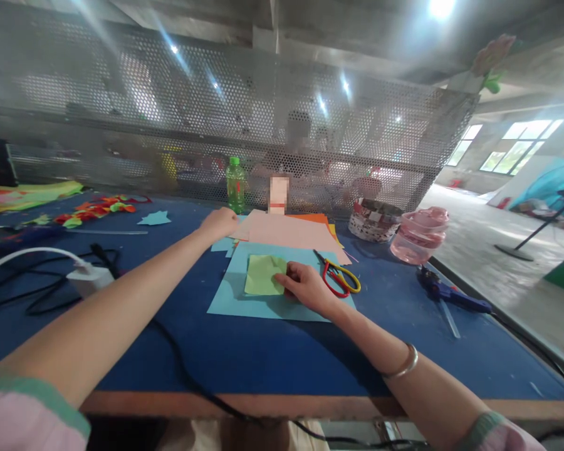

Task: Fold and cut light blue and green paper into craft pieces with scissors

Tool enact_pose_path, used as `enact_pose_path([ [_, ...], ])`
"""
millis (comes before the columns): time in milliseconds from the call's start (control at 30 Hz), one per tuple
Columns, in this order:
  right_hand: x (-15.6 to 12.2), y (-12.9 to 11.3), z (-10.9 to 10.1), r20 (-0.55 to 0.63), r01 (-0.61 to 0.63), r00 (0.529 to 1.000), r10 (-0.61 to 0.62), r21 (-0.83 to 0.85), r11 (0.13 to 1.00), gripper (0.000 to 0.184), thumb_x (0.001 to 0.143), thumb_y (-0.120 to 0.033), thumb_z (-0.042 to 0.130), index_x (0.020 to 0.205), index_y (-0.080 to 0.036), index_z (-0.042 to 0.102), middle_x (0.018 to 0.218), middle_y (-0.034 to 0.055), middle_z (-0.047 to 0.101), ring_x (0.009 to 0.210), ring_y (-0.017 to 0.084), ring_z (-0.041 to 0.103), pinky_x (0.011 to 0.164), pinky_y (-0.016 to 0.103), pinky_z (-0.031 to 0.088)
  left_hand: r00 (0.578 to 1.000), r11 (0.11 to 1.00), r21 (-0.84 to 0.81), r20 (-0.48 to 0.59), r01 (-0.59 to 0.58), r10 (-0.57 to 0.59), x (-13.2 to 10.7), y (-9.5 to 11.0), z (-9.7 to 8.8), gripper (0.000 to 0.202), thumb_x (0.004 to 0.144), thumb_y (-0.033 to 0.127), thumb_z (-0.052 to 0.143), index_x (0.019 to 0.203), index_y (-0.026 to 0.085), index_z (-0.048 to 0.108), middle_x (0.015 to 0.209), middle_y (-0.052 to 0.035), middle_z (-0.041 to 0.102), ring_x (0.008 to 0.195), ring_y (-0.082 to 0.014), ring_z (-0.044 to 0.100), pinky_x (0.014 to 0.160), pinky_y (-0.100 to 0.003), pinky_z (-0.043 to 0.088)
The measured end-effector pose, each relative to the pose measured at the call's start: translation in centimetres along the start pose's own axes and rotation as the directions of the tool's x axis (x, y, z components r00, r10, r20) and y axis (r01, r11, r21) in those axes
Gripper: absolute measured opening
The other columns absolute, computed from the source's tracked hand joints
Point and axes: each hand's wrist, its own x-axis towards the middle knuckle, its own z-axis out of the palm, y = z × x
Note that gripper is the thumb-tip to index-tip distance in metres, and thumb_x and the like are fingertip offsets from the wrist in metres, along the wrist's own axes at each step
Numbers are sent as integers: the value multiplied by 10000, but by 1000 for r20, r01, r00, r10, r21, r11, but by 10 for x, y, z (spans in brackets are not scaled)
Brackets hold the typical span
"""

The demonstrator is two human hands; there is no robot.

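Note:
Pinched at its right edge, a small light-green sheet of paper [263, 275] is held between the thumb and fingers of my right hand [306, 285]. It is over a larger light-blue sheet of paper [230, 304] on the table. My left hand [220, 225] reaches far forward with curled fingers, at the left edge of the pink sheets [286, 230]; whatever it may hold is hidden. Scissors [341, 279] with red and yellow handles lie just right of my right hand, partly on the blue sheet.
A green bottle [235, 188] stands behind my left hand. At right are a woven basket [375, 220], a pink jug [418, 235] and a glue gun [455, 297]. To the left lie a blue paper star [155, 218], red-orange paper pieces [94, 210], and a white charger [88, 279] with cables.

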Motion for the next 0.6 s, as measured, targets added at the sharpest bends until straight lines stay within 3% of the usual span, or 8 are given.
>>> enact_pose_path([
  [67,1,0,0,1,9,1000,-9,-20,1000,242,848,-387,526,715,-190,482,539,-36,539,488,91,486,474,197,333,991,990,-131,110,-58,73,-9,16,3,420,880,429,430,1035,123,673,1007,-146,703,931,-240,650,749,-314,483],
  [133,1,-1,0,-3,14,1000,-14,-35,999,248,849,-385,522,703,-190,478,543,-34,541,492,92,487,472,198,329,949,955,-266,246,-127,195,-23,26,3,469,840,535,470,1067,179,673,1026,-97,715,883,-193,653,745,-284,481],
  [200,1,-1,0,-14,11,1000,-12,-36,999,243,845,-380,526,701,-191,477,546,-34,542,495,93,491,472,199,329,809,872,-464,449,-153,380,-37,30,1,483,715,529,650,1052,184,683,1045,-92,708,919,-206,632,783,-290,458],
  [267,1,-1,1,-24,17,1000,-18,-20,1000,244,837,-379,537,695,-191,474,546,-36,541,491,90,481,468,199,325,716,860,-502,565,-97,410,-48,29,-1,439,608,439,757,957,177,706,883,-61,719,830,-201,630,743,-276,450],
  [333,1,-2,3,-10,32,999,-32,24,999,245,829,-380,551,693,-192,471,532,-42,533,476,84,457,464,198,322,678,873,-485,626,-48,385,-53,26,-1,322,567,355,769,815,160,704,729,-35,690,719,-182,611,687,-266,446],
  [400,0,-4,4,29,38,999,-41,106,994,227,826,-379,551,718,-190,488,533,-43,536,466,81,445,467,200,335,693,893,-447,628,-49,353,-52,21,-3,232,564,322,735,717,160,674,656,-19,656,659,-167,582,652,-261,439],
  [467,-1,-7,5,60,31,997,-42,176,984,203,827,-369,544,754,-182,517,556,-35,553,473,81,454,483,204,360,743,932,-344,593,-115,310,-46,12,-8,196,578,321,684,700,170,657,653,-10,646,660,-165,571,643,-255,432],
  [600,-3,-10,3,45,4,999,-11,154,988,171,822,-334,548,762,-174,549,590,-19,577,485,78,460,482,198,359,860,962,167,500,-214,105,-26,-16,-24,167,571,244,585,705,177,658,689,-5,654,723,-186,591,640,-244,415],
])
